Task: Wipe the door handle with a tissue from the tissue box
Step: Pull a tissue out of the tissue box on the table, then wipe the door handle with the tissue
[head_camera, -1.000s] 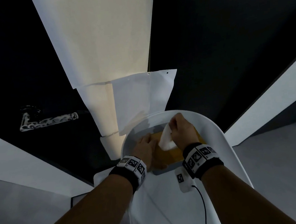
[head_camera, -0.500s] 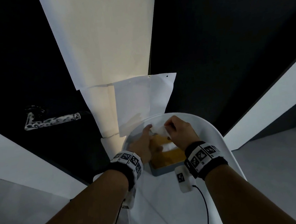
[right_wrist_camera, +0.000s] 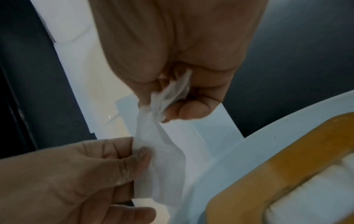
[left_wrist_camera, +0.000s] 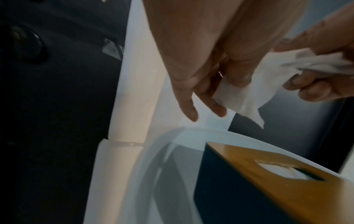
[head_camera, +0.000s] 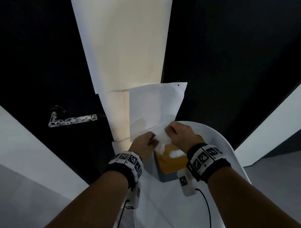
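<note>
Both hands are raised just above the far end of the tissue box [head_camera: 172, 161], holding one white tissue [head_camera: 163, 139] stretched between them. The right hand [head_camera: 181, 135] has its fingers [right_wrist_camera: 191, 110] curled in, pinching a crumpled upper end of the tissue against the thumb. The left hand [head_camera: 143, 144] pinches the tissue's lower left edge between thumb and the nearest fingers [left_wrist_camera: 237, 71], while its two outer fingers point down, straight and free. A loose corner of the tissue hangs below the left hand's grip. The tissue box, with a yellow-brown top and dark sides, sits on a white rounded bench [head_camera: 225, 155]; more white tissue shows in its slot. The door handle [head_camera: 71, 120], a shiny lever, is on the dark door [head_camera: 36, 68] well to the left of the hands and farther away, untouched. White paper sheets [head_camera: 127, 44] hang on the door between the handle and the bench. Both wrists wear bands with black-and-white markers.
</note>
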`<state>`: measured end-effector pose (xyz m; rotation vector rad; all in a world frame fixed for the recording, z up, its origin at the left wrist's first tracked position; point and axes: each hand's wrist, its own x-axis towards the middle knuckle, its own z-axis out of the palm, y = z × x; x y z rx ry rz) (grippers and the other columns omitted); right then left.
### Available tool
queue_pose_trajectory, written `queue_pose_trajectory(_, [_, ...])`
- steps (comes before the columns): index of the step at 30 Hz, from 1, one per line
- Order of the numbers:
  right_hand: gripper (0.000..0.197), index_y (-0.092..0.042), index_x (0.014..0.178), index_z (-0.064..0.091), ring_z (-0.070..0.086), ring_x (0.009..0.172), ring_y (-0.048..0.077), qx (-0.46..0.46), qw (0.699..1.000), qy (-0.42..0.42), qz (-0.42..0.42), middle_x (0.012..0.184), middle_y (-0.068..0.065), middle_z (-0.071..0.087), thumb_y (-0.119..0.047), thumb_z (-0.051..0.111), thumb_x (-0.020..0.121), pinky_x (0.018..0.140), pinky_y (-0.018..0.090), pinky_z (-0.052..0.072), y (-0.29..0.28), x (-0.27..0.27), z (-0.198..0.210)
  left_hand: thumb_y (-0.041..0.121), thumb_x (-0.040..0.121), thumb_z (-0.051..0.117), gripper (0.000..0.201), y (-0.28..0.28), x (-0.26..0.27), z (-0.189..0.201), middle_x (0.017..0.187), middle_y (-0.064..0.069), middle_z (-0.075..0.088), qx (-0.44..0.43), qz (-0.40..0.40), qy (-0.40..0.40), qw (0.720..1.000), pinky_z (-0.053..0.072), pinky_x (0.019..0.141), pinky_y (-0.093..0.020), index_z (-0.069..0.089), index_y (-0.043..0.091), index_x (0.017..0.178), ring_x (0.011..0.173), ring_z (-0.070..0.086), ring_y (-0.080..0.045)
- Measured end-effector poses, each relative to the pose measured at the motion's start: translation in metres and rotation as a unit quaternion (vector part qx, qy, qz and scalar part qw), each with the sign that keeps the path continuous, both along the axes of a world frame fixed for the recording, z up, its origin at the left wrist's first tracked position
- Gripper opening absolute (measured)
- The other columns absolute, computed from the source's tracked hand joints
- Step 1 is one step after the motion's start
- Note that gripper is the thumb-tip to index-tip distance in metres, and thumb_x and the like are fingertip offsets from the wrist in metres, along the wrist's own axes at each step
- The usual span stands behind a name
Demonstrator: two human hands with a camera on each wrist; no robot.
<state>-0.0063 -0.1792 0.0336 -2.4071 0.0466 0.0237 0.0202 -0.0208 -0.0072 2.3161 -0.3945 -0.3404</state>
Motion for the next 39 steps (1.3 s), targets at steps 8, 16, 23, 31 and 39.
queue_pose_trajectory(8, [0.017, -0.015, 0.078, 0.052, 0.049, 0.076, 0.017, -0.022, 0.998, -0.038, 0.048, 0.072, -0.002, 0.052, -0.026, 0.055, 0.091, 0.068, 0.024, 0.032, 0.029, 0.004, 0.005, 0.017, 0.092, 0.050, 0.012, 0.041, -0.012, 0.017, 0.078, -0.009, 0.061, -0.044, 0.101, -0.016, 0.994, 0.052, 0.072, -0.034, 0.061, 0.012, 0.087, 0.076, 0.060, -0.027])
queue_pose_trajectory(16, [0.047, -0.019, 0.054, 0.030, 0.045, 0.072, 0.020, -0.100, 0.990, -0.030, 0.092, 0.057, -0.001, 0.037, -0.031, 0.040, 0.098, 0.067, 0.027, 0.028, 0.061, 0.008, 0.012, 0.029, 0.099, 0.039, 0.031, 0.075, -0.027, 0.035, 0.087, -0.025, 0.060, -0.013, 0.130, -0.024, 0.991, 0.050, 0.076, -0.042, 0.048, 0.007, 0.079, 0.084, 0.059, -0.038])
queue_pose_trajectory(23, [0.016, -0.007, 0.089, 0.062, 0.052, 0.084, 0.017, -0.017, 0.995, -0.040, 0.091, 0.091, 0.008, 0.064, -0.016, 0.049, 0.092, 0.075, 0.025, 0.037, 0.079, 0.003, 0.015, 0.035, 0.100, 0.035, 0.037, 0.101, -0.032, 0.049, 0.090, -0.024, 0.062, 0.017, 0.141, -0.048, 0.989, 0.045, 0.078, -0.036, 0.049, 0.008, 0.079, 0.087, 0.059, -0.034])
queue_pose_trajectory(31, [0.031, -0.004, 0.071, 0.048, 0.053, 0.073, 0.028, -0.038, 0.996, -0.034, 0.074, 0.070, 0.009, 0.054, -0.025, 0.044, 0.094, 0.067, 0.033, 0.042, 0.138, 0.003, 0.030, 0.034, 0.095, 0.047, 0.032, 0.161, -0.029, 0.066, 0.087, -0.011, 0.067, 0.007, 0.149, -0.057, 0.987, 0.050, 0.081, -0.033, 0.062, 0.007, 0.090, 0.084, 0.063, -0.024])
queue_pose_trajectory(39, [0.014, -0.009, 0.081, 0.060, 0.050, 0.073, 0.017, -0.033, 0.990, -0.102, 0.093, 0.077, 0.002, 0.057, -0.015, 0.052, 0.089, 0.065, 0.022, 0.033, 0.208, 0.003, 0.052, 0.024, 0.086, 0.064, 0.015, 0.238, -0.013, 0.083, 0.078, -0.005, 0.071, -0.038, 0.170, -0.111, 0.978, 0.055, 0.075, -0.031, 0.068, 0.010, 0.085, 0.075, 0.067, -0.018])
